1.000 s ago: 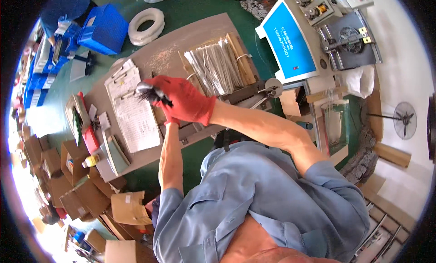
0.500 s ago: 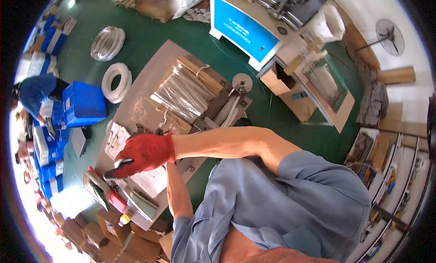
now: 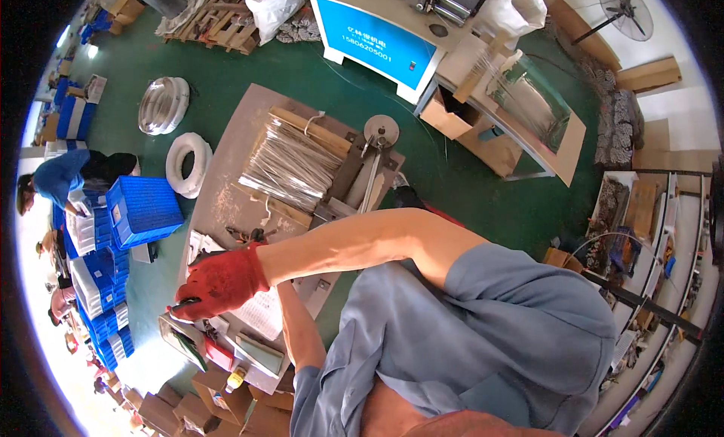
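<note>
My right hand (image 3: 220, 283), in a red glove with dark fingertips, is over the left part of the worktable (image 3: 226, 154). Its fingers are bent and pressed together above a box of small items (image 3: 179, 337); whatever is in them is too small to make out. My left forearm (image 3: 302, 328) reaches up beneath my right forearm, and the left hand is hidden behind the red glove. Beside the glove lie a written sheet of paper (image 3: 260, 314), a red object (image 3: 219, 355) and a pale green notebook (image 3: 260, 352).
A bundle of thin metal rods (image 3: 290, 165) lies between wooden strips on the table, beside a metal fixture with a round disc (image 3: 381, 131). Blue crates (image 3: 143, 211) and a person (image 3: 64, 177) are at the left. Cardboard boxes (image 3: 226, 395) stand below the table's end.
The view has shifted, and the table appears further down and left. My right hand sits lower in the picture with its fingers more bent. The person at the left leans over the crates.
</note>
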Tool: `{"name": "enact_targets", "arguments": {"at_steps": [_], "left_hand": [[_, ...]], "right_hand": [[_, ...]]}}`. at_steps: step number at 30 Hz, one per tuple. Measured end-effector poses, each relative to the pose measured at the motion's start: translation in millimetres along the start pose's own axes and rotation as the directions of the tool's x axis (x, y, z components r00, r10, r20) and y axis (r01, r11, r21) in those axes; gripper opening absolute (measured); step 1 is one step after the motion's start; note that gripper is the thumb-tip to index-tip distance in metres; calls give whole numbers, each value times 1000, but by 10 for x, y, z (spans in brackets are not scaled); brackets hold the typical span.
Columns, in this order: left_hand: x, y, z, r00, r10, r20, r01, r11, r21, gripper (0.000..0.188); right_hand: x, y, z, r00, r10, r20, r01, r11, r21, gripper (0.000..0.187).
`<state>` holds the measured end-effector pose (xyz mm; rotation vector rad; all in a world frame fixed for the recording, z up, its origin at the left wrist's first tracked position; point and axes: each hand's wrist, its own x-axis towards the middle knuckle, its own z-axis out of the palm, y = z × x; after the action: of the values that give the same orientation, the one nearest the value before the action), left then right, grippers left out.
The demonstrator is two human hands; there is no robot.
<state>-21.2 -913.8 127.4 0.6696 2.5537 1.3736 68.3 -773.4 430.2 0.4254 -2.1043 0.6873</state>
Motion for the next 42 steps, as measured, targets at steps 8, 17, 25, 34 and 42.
{"name": "enact_targets", "arguments": {"at_steps": [8,17,25,34,42], "left_hand": [[-24,-11,-98,999,-18,-46,18,1000,3,27],[-42,-50,-72,998,-19,-54,18,1000,-15,28],[4,-49,11,998,-11,-55,10,1000,-19,28],[117,-99,124,994,45,-96,-44,999,13,29],[150,83,121,978,85,-190,-85,996,8,32]], "right_hand": [[27,-116,78,999,-30,39,29,999,27,58],[21,-143,176,994,-38,99,34,999,41,61],[33,-17,260,988,-3,157,-4,999,41,64],[160,166,198,925,278,258,-327,929,174,90],[299,231,225,882,456,120,-468,812,350,65]]}}
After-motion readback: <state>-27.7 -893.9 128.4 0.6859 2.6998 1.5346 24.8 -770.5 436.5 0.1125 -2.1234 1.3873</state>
